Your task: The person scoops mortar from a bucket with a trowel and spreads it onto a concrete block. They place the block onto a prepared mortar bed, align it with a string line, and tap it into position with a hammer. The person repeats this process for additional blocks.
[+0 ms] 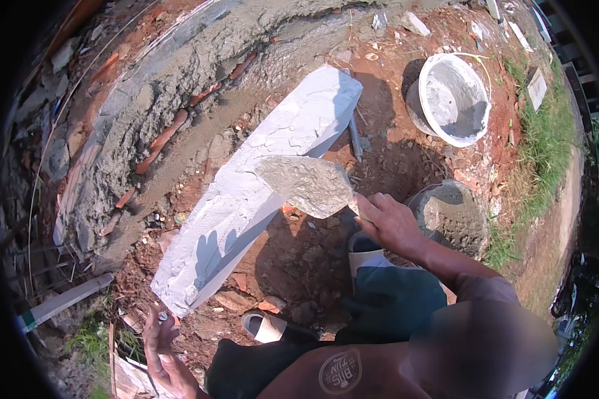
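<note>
My right hand (387,223) grips the handle of a trowel (306,185) whose broad blade is coated in grey mortar. The blade is over the middle of a long, pale block (246,176) with a rough, whitish surface, which lies diagonally in front of me. Whether blade and block touch, I cannot tell. My left hand (165,356) is off the block's near left end, fingers stretched out and holding nothing. Beside my right forearm stands a container of grey mortar (449,209), partly hidden by the arm.
A white bucket (452,100) smeared with grey stands at the far right. Wet mortar and brick pieces run along a strip (160,100) at the upper left. A grey pipe (355,138) lies beside the block. My shoes (269,327) rest on reddish, rubble-strewn soil; grass (546,159) grows at right.
</note>
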The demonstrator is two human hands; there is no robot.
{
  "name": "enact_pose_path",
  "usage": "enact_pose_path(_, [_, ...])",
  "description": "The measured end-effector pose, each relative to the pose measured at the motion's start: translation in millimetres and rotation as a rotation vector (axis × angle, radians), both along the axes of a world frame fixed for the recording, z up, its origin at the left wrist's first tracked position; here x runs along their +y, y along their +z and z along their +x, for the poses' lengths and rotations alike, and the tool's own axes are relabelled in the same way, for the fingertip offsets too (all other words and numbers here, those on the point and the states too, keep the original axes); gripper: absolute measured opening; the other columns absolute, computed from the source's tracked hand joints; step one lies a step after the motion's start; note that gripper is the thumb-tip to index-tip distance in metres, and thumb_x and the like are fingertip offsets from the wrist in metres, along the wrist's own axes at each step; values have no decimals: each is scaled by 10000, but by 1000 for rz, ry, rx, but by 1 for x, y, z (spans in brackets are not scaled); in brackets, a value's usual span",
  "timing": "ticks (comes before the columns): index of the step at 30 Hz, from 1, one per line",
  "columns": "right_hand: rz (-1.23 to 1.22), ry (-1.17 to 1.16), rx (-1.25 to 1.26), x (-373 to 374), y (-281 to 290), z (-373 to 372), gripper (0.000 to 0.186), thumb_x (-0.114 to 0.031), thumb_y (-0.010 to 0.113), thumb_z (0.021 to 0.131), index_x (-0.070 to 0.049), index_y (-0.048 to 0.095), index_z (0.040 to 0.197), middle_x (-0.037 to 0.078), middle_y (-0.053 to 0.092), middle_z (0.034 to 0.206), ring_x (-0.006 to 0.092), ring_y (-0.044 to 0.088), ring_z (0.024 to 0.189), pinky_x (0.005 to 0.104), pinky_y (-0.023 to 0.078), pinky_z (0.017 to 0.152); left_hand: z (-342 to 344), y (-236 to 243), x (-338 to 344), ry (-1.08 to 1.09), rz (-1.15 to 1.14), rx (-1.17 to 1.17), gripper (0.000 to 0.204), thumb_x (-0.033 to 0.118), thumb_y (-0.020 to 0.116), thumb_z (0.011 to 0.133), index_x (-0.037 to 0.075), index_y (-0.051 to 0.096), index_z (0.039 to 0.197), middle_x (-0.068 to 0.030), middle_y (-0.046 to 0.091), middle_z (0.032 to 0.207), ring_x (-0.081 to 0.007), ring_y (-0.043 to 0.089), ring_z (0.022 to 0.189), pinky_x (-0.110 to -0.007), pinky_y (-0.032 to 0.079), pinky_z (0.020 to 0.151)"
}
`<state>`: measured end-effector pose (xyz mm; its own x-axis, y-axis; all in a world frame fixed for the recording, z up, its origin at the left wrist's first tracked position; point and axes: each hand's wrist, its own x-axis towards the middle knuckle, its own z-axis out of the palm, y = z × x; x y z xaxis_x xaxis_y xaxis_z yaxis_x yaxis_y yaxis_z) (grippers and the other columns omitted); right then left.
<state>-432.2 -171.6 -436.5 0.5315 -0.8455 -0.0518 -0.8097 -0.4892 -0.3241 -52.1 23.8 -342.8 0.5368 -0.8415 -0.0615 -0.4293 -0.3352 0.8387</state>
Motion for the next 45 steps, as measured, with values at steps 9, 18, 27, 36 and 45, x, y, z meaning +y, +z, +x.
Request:
enact_pose_path(9, [-148,-582,240,-55,76,-170,403,-251,569,866,-50,543,1214,177,608,984,344,622,870,444,501,760,-20,23,-11,60,157,5,594,461,391,959,11,430,1345,-175,471,1334,-275,516,1132,-384,397,954])
enact_pose_path(18, [247,-692,689,-240,10,-190,292,-156,533,839,-14,641,1070,189,646,1071,291,645,962,430,517,770,-36,18,-31,177,205,-15,587,464,480,924,2,499,1286,-189,566,1211,-283,520,1130,-413,413,965])
enact_pose_path(27, [805,-943,-663,-170,18,-264,343,-350,434,954,-56,611,960,52,601,726,135,521,516,290,455,423,-49,24,-26,363,391,-287,576,529,489,889,41,631,1161,-134,533,1290,-301,388,1251,-413,278,1064])
enact_pose_path(36, [538,-951,-788,-105,24,-235,376,-361,428,956,-36,604,1026,58,604,717,129,570,533,236,478,449,-23,2,-25,47,118,-98,675,536,379,945,-36,471,1293,-165,596,1158,-206,595,953,-327,447,824])
enact_pose_path(45, [92,-288,-398,-30,15,-40,359,-148,628,787,-28,578,1122,107,557,798,205,559,654,313,454,597,-16,11,-1,-8,-35,-113,641,538,425,927,-2,526,1258,-171,537,1263,-233,600,1027,-324,489,793])
